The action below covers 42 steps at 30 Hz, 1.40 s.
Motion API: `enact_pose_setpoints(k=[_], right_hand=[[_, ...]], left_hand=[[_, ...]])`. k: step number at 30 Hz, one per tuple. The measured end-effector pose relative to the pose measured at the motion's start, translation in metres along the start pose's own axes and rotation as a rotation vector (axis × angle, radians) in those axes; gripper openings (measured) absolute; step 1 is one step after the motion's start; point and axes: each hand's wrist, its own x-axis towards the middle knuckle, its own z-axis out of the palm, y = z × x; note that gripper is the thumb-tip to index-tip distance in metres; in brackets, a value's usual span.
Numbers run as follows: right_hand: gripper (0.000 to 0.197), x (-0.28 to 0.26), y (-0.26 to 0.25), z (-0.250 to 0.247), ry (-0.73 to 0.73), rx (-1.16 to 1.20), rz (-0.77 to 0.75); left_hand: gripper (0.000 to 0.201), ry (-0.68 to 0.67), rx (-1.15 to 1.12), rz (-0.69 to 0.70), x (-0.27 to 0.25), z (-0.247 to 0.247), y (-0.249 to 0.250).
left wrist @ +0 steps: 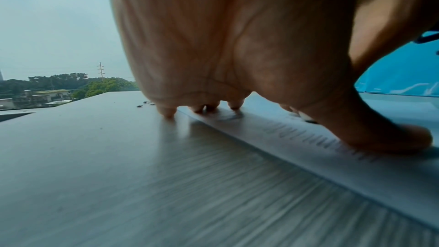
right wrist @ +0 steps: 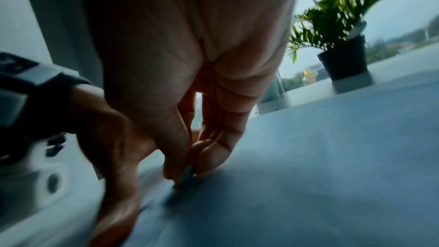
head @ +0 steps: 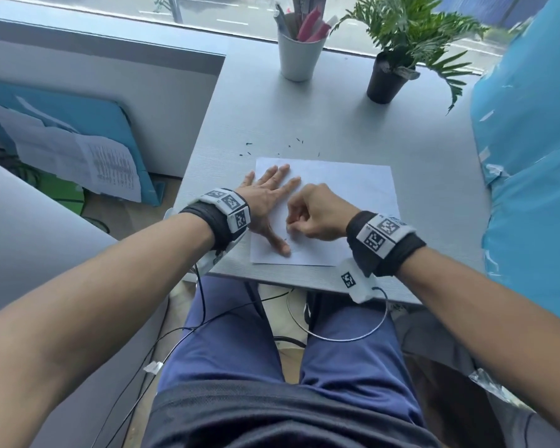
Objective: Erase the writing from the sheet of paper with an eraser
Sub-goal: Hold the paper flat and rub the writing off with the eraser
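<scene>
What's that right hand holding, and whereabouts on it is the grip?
The right hand pinches a small eraser by its upper part, its lower end on the paper.

A grey wood-grain counter (head: 353, 124) runs up to a wide window (head: 227, 11) showing a road, trees and low buildings under flat daylight. A grey partition (head: 94, 101) stands to the left, loose printed papers (head: 78, 156) leaning against it near the floor

Head looks down; wrists low, close; all share paper (head: 346, 202).
</scene>
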Motion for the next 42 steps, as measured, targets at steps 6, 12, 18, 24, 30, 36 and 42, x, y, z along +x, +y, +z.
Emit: enact_pose_setpoints(k=[6,12,18,24,30,36,42], right_hand=[[0.007,0.034,0.020,-0.032,0.249,-0.038,0.076],[0.001,0.003,0.002,-0.003,0.001,-0.019,-0.003],[0.006,0.035,0.018,-0.030,0.251,-0.034,0.087],[0.002,0.009,-0.003,-0.012,-0.021,-0.051,-0.011],[0.005,0.035,0.009,-0.023,0.218,-0.027,0.067],[0.004,0.010,-0.003,-0.009,0.043,-0.039,-0.012],[0.006,0.028,0.005,-0.018,0.235,-0.008,0.088]], left_hand=[[0.161,-0.021,-0.005,-0.015,0.001,-0.005,0.002],[0.163,-0.013,0.006,-0.021,0.002,-0.006,0.000],[0.162,-0.014,-0.005,-0.016,0.001,-0.009,0.003],[0.164,-0.013,-0.002,-0.011,0.003,-0.005,0.000],[0.163,-0.014,-0.026,-0.020,0.003,-0.009,0.003],[0.164,-0.007,-0.012,-0.012,0.004,-0.007,0.000],[0.163,-0.020,-0.025,-0.021,0.004,-0.009,0.004]])
